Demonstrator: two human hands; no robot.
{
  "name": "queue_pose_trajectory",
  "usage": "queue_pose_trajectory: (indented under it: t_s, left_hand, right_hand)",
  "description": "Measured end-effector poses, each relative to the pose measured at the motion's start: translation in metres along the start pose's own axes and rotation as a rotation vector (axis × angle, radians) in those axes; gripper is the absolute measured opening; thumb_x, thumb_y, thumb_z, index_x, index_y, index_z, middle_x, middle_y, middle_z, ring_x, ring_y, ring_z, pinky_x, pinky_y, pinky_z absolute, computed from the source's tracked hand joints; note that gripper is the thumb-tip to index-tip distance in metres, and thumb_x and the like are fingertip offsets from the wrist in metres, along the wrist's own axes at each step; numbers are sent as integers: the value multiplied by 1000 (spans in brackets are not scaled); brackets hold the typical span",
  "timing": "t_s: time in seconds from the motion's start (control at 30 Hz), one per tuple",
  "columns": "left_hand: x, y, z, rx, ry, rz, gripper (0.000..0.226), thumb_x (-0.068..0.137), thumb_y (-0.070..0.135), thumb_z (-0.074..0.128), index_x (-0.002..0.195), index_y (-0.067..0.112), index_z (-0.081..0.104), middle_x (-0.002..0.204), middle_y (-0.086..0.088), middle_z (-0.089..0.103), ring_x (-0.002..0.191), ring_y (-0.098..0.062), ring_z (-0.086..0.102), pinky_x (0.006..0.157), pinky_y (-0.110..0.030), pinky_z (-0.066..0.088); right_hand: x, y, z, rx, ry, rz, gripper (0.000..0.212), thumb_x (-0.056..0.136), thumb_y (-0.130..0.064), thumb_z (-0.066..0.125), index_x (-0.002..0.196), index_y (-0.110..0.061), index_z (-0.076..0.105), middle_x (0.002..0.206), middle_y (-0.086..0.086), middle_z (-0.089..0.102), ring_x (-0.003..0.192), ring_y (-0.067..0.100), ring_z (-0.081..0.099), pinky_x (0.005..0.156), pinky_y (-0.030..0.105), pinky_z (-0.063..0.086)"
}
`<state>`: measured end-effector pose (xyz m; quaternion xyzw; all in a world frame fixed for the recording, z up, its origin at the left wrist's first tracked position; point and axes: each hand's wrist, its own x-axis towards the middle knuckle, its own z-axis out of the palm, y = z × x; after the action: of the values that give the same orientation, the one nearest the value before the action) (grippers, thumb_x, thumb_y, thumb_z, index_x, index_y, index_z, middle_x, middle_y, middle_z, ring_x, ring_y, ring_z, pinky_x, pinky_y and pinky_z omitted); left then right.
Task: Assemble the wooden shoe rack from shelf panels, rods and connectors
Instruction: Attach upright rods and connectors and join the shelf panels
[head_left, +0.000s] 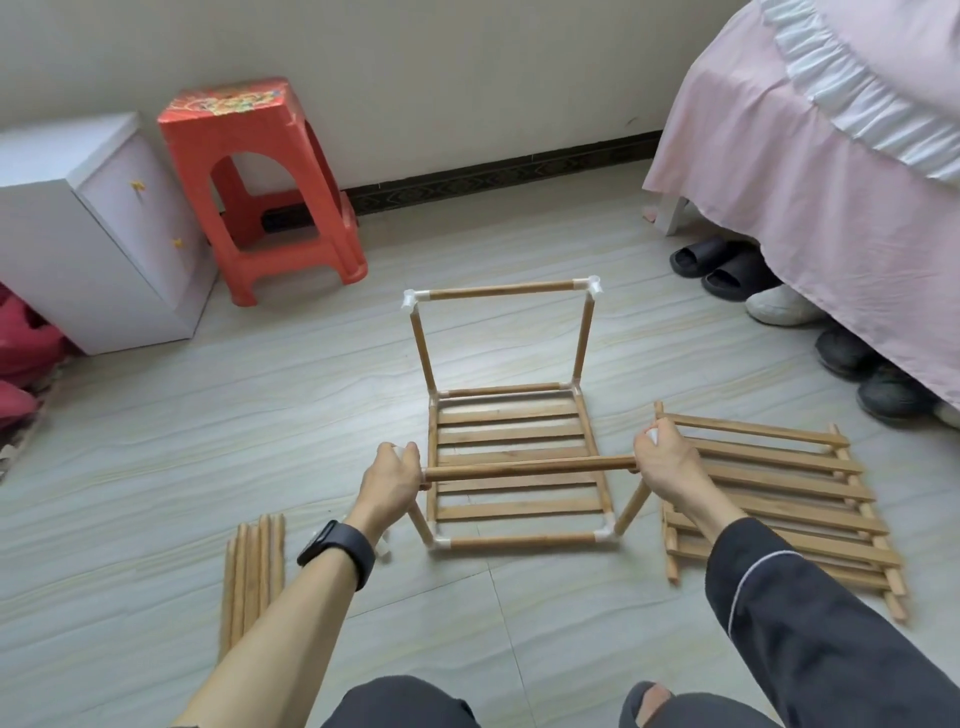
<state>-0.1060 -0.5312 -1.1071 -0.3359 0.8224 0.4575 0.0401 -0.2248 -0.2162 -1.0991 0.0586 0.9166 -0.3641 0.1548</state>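
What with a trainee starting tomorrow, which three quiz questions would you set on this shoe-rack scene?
1. True or false: the spare rods lie to the right of the half-built rack.
2. What do the left hand and right hand grip? A: the ends of one rod; B: a shelf panel; C: the red stool.
3. Fill in: the loose shelf panels are stacked on the person's ___ side.
Key: 1 false, the spare rods lie to its left; 2 A; 3 right.
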Motion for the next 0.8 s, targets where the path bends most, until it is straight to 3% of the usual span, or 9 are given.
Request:
queue_pose_trajectory:
  t_s: [0.1, 0.23, 0.43, 0.5, 0.67, 0.8]
  left_hand:
    - [-5, 0, 0, 25, -23, 17, 40, 106, 51, 23, 117, 15, 36, 84, -6, 73, 98, -30, 65, 90, -48, 52]
    - [-16, 2, 2, 22, -3, 8, 44, 106, 51, 21, 120, 13, 38, 85, -4, 70, 103, -30, 64, 96, -48, 48]
    - [-18, -3, 4, 5, 35, 12, 36, 107, 40, 26, 111, 10, 44, 87, -4, 66, 83, -12, 62, 72, -36, 43]
    - [-16, -2, 5, -35, 56, -2, 27, 105, 35, 30, 105, 13, 46, 87, -6, 68, 82, -15, 63, 65, -33, 42]
    - [-13, 3, 6, -107, 81, 6, 21, 103, 31, 30, 99, 17, 44, 90, -14, 69, 85, -29, 69, 80, -51, 57]
    - [-11, 1, 7, -119, 94, 21, 22, 102, 30, 31, 96, 16, 47, 86, -14, 69, 80, -28, 70, 79, -52, 58]
  right_hand:
    - [2, -4, -3, 14, -20, -3, 25, 104, -27, 35, 115, -9, 49, 110, 16, 64, 100, 32, 57, 78, 37, 40]
    - [-4, -2, -4, 1, -7, -7, 25, 105, -27, 36, 117, -9, 49, 111, 17, 62, 98, 32, 54, 77, 36, 38]
    - [-5, -2, -8, -43, -54, -22, 25, 104, -25, 35, 117, -8, 47, 109, 17, 63, 99, 33, 58, 78, 38, 43]
    - [-2, -7, -8, -69, -56, -19, 24, 105, -23, 34, 119, -8, 45, 109, 17, 62, 99, 32, 58, 78, 38, 44]
    - [5, -15, -8, -112, -50, 10, 24, 106, -23, 34, 121, -8, 46, 111, 18, 64, 105, 35, 60, 90, 42, 49]
    - [9, -16, -8, -110, -51, 10, 21, 106, -25, 36, 116, -11, 48, 107, 16, 64, 102, 34, 60, 84, 39, 46]
